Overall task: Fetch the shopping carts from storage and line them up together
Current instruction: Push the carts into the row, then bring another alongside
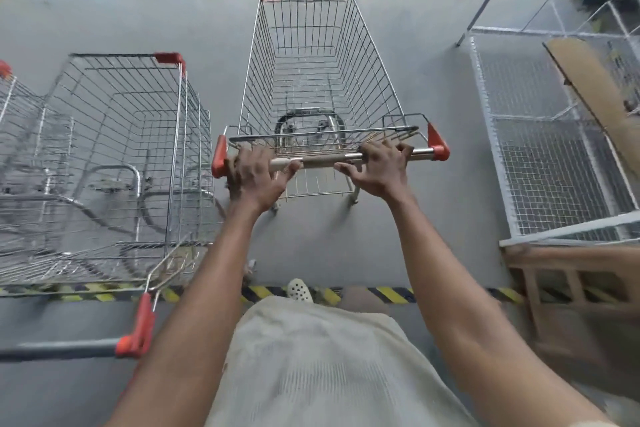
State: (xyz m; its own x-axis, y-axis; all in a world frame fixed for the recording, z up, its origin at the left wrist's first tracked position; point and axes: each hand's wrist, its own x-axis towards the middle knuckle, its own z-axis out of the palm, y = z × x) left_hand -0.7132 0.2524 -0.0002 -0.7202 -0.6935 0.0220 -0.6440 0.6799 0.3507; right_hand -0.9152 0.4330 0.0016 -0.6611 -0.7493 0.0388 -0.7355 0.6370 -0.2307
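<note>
My left hand point(254, 177) and right hand point(379, 168) curl round the handle bar point(329, 159) of a rigid, empty wire cart point(311, 62) at twelve o'clock, probably light to roll.

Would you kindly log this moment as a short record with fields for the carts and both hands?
held cart: empty, straight ahead
handle bar: red end caps
left hand: grips handle bar near left end
right hand: grips handle bar near right end
parked cart: left of held cart, alongside
wire cage: right side, holds cardboard
</note>
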